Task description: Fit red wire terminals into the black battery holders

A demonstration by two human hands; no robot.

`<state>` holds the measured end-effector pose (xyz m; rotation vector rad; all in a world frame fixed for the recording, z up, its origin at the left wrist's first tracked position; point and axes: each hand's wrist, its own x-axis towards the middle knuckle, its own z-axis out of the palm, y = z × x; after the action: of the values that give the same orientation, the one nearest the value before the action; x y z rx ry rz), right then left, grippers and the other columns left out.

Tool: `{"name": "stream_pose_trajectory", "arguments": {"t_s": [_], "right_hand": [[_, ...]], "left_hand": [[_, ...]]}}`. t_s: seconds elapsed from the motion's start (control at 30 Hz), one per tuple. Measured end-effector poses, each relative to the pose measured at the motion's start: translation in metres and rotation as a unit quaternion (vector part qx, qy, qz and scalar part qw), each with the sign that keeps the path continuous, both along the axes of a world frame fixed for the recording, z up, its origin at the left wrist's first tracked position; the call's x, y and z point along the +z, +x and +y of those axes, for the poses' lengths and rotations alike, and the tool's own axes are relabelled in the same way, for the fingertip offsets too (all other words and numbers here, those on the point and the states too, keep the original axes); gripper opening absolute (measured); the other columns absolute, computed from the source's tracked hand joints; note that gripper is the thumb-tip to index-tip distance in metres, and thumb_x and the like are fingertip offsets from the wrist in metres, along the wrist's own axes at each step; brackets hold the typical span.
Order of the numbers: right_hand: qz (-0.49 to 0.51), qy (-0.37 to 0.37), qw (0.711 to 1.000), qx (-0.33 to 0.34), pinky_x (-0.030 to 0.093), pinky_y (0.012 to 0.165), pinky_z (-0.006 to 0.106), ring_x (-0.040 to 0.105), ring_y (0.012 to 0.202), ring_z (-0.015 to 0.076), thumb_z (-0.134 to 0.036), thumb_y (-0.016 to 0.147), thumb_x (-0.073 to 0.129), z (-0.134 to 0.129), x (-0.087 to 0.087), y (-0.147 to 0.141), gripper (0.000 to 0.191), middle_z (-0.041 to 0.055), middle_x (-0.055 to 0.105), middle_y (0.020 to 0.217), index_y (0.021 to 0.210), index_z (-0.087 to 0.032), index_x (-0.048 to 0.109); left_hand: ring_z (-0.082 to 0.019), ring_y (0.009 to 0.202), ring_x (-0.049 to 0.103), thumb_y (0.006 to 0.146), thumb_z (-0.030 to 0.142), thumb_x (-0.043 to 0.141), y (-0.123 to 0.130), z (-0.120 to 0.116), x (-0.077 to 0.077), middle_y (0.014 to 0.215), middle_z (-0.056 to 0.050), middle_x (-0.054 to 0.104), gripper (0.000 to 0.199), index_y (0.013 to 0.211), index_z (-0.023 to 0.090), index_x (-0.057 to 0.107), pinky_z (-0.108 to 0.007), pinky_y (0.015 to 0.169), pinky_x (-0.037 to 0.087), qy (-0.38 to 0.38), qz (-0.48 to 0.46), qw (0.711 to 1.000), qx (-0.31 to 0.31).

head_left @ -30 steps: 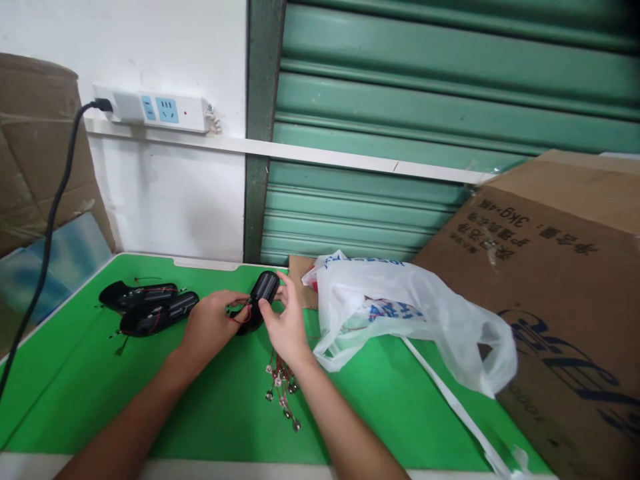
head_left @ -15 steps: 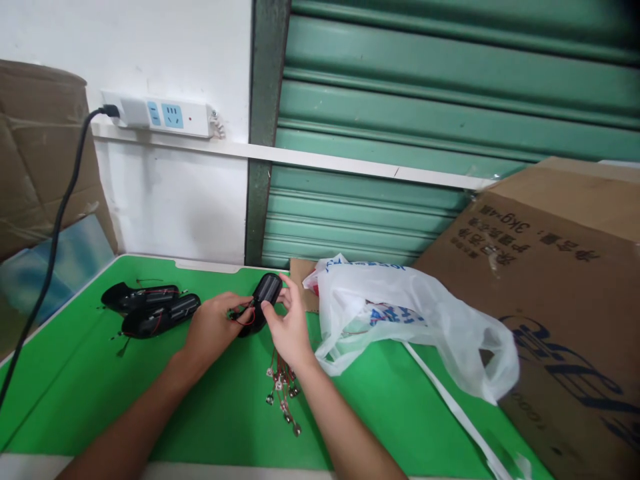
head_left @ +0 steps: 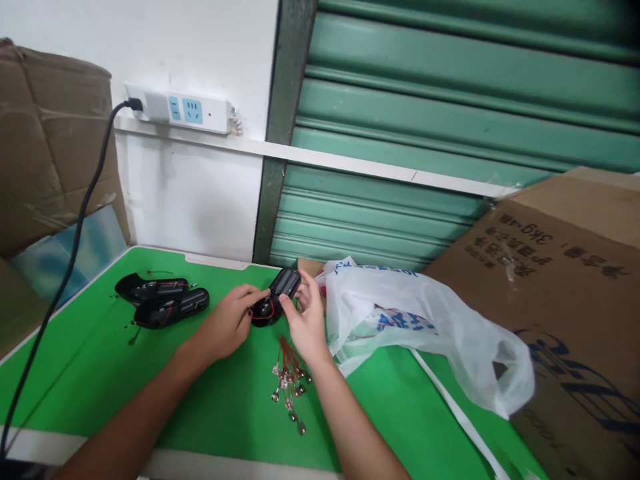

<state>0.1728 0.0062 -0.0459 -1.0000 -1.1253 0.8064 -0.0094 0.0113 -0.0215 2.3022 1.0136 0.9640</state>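
Note:
A black plastic battery housing (head_left: 285, 283) with a rounded curved end and a thin red wire is held above the green table, in front of me. My right hand (head_left: 306, 319) grips its battery-slot end, thumb on the near side and fingers behind. At the curved end is my left hand (head_left: 234, 320), closed around the edge with the index finger pressed near the wire; its thumb is mostly hidden. Below the right hand lies a bunch of red-wired metal contacts (head_left: 287, 387). Two similar black housings (head_left: 171, 308) with red wires rest side by side to the left.
A white plastic bag (head_left: 400, 313) lies on the green table (head_left: 225, 413) to the right, beside a white strip (head_left: 457, 413). Cardboard boxes (head_left: 575, 280) flank both sides. A black cable (head_left: 83, 220) hangs from the wall power strip (head_left: 180, 110) across the left side.
My left index finger has moved from pinching the red wire to pressing on the housing, and the wire now lies against the curved end. The whole view has shifted slightly.

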Motion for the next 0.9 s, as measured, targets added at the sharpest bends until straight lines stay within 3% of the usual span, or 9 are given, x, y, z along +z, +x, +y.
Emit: {"name": "stream_pose_trajectory", "arguments": {"t_s": [0.1,0.2,0.3,0.43,0.57,0.9], "right_hand": [[-0.004,0.005,1.000,-0.001,0.054,0.092,0.039,0.066,0.100,0.0227,-0.032,0.085,0.070,0.000,-0.001,0.001,0.061,0.0092,0.069,0.110,0.140,-0.021,0.047],[-0.001,0.009,1.000,0.015,0.054,0.093,0.039,0.067,0.099,0.0224,-0.032,0.085,0.072,-0.001,-0.002,0.000,0.062,0.0087,0.070,0.111,0.141,-0.021,0.047],[0.011,0.012,0.999,0.046,0.054,0.092,0.039,0.068,0.099,0.0228,-0.035,0.085,0.074,-0.001,-0.002,0.000,0.063,0.0083,0.070,0.112,0.141,-0.023,0.047],[0.015,0.025,0.996,0.079,0.052,0.096,0.040,0.068,0.101,0.0226,-0.038,0.085,0.076,-0.003,-0.001,0.000,0.062,0.0074,0.069,0.114,0.140,-0.026,0.048],[0.018,0.035,0.995,0.090,0.052,0.095,0.039,0.068,0.103,0.0227,-0.040,0.085,0.078,-0.005,-0.001,0.001,0.064,0.0085,0.069,0.119,0.141,-0.026,0.048],[0.008,0.042,0.993,0.107,0.053,0.098,0.042,0.067,0.109,0.0249,-0.047,0.088,0.076,-0.006,0.004,0.003,0.068,0.0100,0.068,0.124,0.145,-0.028,0.045]], "left_hand": [[-0.024,0.111,0.064,0.086,0.004,0.041,0.000,0.001,0.002,0.117,-0.012,0.069,0.054,0.131,0.017,0.069,-0.041,0.101,0.050,-0.013,-0.037,0.999,-0.007],[-0.024,0.103,0.066,0.086,0.011,0.048,0.003,0.005,0.001,0.112,-0.012,0.071,0.045,0.124,0.015,0.072,-0.039,0.094,0.053,-0.059,-0.113,0.991,0.047],[-0.024,0.096,0.070,0.087,0.027,0.061,0.007,0.010,0.000,0.110,-0.012,0.075,0.036,0.119,0.016,0.073,-0.036,0.086,0.055,-0.186,-0.211,0.955,0.098],[-0.023,0.089,0.073,0.076,0.041,0.080,0.009,0.014,-0.001,0.101,-0.011,0.080,0.041,0.107,0.015,0.076,-0.036,0.087,0.055,-0.322,-0.274,0.904,0.061],[-0.023,0.090,0.074,0.066,0.042,0.089,0.009,0.013,0.001,0.106,-0.012,0.081,0.051,0.108,0.015,0.077,-0.037,0.091,0.055,-0.347,-0.299,0.887,0.050],[-0.021,0.084,0.075,0.060,0.040,0.094,0.009,0.013,0.005,0.105,-0.010,0.082,0.058,0.110,0.016,0.078,-0.034,0.084,0.057,-0.431,-0.340,0.834,0.047]]}}
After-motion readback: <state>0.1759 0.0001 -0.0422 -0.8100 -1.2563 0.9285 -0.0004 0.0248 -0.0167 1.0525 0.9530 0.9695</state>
